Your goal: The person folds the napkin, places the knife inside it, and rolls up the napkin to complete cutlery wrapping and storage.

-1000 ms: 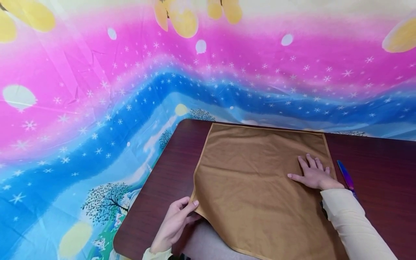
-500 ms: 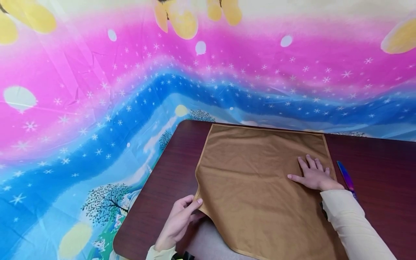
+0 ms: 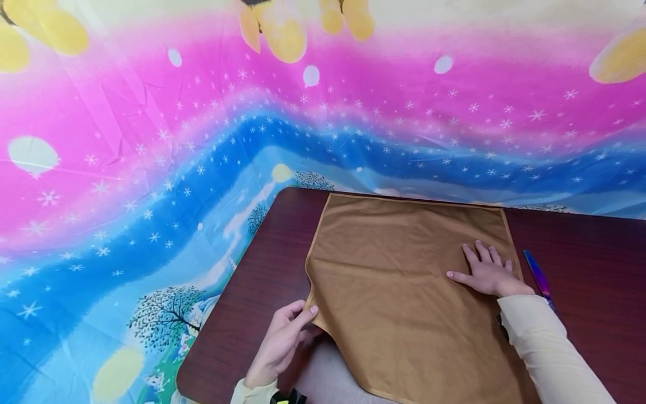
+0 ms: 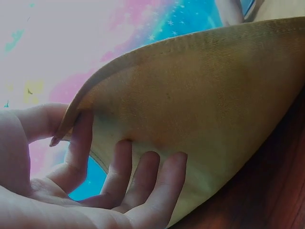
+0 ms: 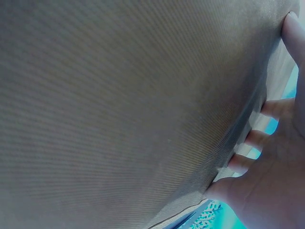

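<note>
A brown cloth (image 3: 393, 292) with a stitched hem lies spread over a dark wooden table (image 3: 252, 280). My left hand (image 3: 285, 339) pinches its near left edge between thumb and forefinger, and that edge is lifted off the tabletop. In the left wrist view the underside of the cloth (image 4: 181, 90) shows, with the other fingers of the left hand (image 4: 109, 176) spread beneath it. On the right part of the cloth my right hand (image 3: 487, 272) rests palm down, its fingers spread and straight. The right wrist view has the right hand (image 5: 267, 167) touching the cloth's surface (image 5: 119, 119).
To the right of the cloth lies a knife (image 3: 537, 275) with a shiny blue and purple blade, partly behind the right sleeve (image 3: 550, 336). A printed pink and blue curtain (image 3: 323, 112) hangs behind and left of the table. Below the lifted edge shows a greyish surface (image 3: 333, 370).
My left hand has moved a little to the right with the pinched edge, and the cloth's left side bends inward there. The right hand has stayed in place.
</note>
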A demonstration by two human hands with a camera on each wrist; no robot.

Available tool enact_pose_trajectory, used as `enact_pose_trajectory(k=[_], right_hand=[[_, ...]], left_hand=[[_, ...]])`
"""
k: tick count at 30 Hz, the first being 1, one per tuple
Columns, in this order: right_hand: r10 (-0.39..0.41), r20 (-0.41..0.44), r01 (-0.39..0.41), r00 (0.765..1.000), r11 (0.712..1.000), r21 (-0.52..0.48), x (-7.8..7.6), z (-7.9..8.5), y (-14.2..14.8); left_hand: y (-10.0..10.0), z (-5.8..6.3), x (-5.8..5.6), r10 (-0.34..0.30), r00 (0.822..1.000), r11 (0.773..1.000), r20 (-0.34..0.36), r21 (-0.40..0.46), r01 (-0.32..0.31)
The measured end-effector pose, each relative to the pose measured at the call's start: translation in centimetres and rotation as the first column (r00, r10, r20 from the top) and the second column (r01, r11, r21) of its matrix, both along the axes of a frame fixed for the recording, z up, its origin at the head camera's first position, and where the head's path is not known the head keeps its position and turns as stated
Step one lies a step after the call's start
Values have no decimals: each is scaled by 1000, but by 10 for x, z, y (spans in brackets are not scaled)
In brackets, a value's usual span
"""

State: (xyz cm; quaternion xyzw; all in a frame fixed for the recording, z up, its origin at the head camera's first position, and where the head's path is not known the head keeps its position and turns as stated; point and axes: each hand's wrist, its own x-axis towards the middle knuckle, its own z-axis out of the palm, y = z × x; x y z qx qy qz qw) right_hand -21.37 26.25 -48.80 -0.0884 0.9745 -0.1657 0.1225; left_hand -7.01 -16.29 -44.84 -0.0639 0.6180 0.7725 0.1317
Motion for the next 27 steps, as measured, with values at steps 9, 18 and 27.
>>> enact_pose_trajectory(k=[9, 18, 27], right_hand=[[-7, -11, 7, 1000, 1000, -14, 0, -2, 0], [0, -3, 0, 1000, 1000, -16, -1, -3, 1], [-1, -1, 1, 1000, 1000, -6, -2, -5, 1]], left_hand=[[1, 4, -4, 17, 1000, 999, -22, -48, -18], [3, 7, -8, 4, 999, 998, -35, -57, -6], [10, 12, -13, 1, 998, 999, -56, -43, -4]])
